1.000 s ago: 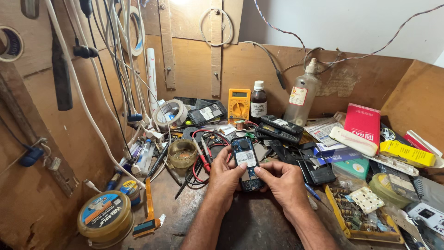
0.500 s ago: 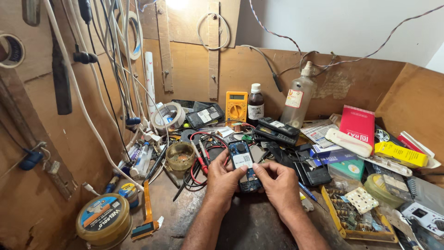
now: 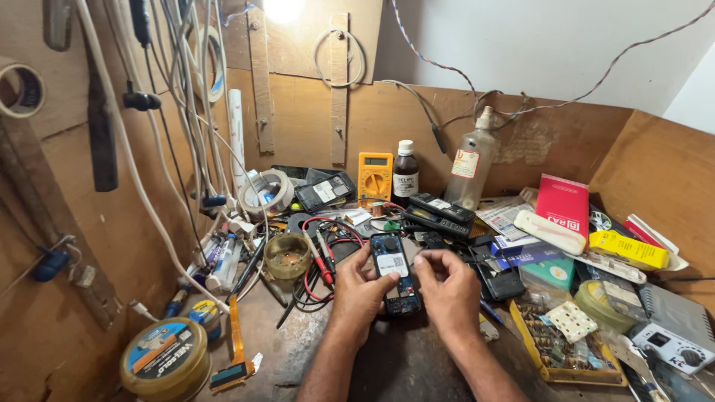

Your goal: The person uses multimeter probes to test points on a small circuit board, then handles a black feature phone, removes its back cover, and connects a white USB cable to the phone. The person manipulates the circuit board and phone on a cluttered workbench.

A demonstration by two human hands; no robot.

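Both hands hold a small opened phone (image 3: 393,269) with its blue circuit board showing, upright over the middle of the cluttered wooden bench. My left hand (image 3: 357,292) grips its left edge, thumb on the board. My right hand (image 3: 449,286) grips the right edge with thumb and forefinger pinched near the top. Red and black multimeter probes (image 3: 322,257) lie just left of the left hand.
A yellow multimeter (image 3: 375,177), a dark bottle (image 3: 405,171) and a clear bottle (image 3: 471,161) stand at the back. Phones and parts (image 3: 439,210) lie behind the hands. A parts tray (image 3: 558,342) sits right, a round tin (image 3: 165,360) at front left, cables (image 3: 179,112) hang left.
The hands and phone stay in place. My right fingers have shifted slightly up along the phone's right edge. The view has moved a little.
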